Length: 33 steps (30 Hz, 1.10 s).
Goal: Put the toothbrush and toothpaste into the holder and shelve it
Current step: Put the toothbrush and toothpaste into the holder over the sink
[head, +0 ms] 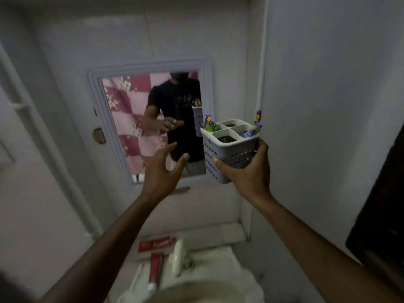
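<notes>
Holder (229, 149) aloft right, beside mirror (153, 119), clasped low in right hand (244, 171). Left hand (161, 169) spread, empty. Likely light, stiff perforated plastic; grip lower walls. Toothpaste (155, 271) near, by sink (196, 289).

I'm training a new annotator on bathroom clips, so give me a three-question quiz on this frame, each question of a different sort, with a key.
1. True or false: the right hand grips the grey perforated plastic holder with four compartments.
2. Where does the red toothpaste tube lie? A) in the holder B) below, by the white basin C) in the left hand
3. Fill in: the left hand is open and holds ____.

Key: 1 true. 2 B. 3 nothing.
</notes>
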Motion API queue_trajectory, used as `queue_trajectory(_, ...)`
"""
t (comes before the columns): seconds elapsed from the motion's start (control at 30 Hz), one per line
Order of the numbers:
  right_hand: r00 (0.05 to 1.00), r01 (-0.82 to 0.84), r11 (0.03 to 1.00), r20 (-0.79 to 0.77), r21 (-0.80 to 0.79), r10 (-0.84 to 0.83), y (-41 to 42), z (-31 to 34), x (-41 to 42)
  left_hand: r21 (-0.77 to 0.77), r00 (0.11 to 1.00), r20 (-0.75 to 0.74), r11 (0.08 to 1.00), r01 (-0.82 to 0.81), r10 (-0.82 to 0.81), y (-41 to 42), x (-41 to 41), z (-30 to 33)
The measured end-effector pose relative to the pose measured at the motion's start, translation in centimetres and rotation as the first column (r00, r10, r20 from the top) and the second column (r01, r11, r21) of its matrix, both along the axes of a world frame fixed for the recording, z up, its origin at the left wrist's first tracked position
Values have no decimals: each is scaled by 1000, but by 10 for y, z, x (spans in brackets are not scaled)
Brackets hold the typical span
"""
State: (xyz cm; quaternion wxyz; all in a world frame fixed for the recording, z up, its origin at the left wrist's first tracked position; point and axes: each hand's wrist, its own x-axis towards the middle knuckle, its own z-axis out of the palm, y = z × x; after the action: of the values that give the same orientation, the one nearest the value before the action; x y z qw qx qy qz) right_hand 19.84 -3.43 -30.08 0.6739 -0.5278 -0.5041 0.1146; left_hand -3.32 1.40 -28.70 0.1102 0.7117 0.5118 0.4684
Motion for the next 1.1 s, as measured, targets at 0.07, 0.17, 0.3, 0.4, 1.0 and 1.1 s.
queue_trajectory(0.07,999,-31,996,-10,-80,30,-7,-37,-6,-98,1000,22,995,8,-6,-12,-9,-37)
queue_trajectory(0.17,997,-69,976,-43,-208,62,-17,-92,-16,-251,1000,27,968,6,1,-22,-30,-100)
queue_trajectory(0.3,998,-57,924,-28,-379,50,-28,-157,-25,-430,999,34,903,-6,23,-36,-60,-177)
queue_trajectory(0.4,1000,-12,878,13,-479,21,-33,-196,-30,-510,994,-41,853,-108,102,-41,-83,-227)
queue_trajectory(1.0,996,-74,713,-84,-697,20,-28,-344,-80,-767,921,-373,523,-373,110,-5,-139,-357)
queue_trajectory(1.1,998,-67,700,-59,-711,36,-25,-353,-80,-803,963,-112,548,-233,244,-17,-145,-342)
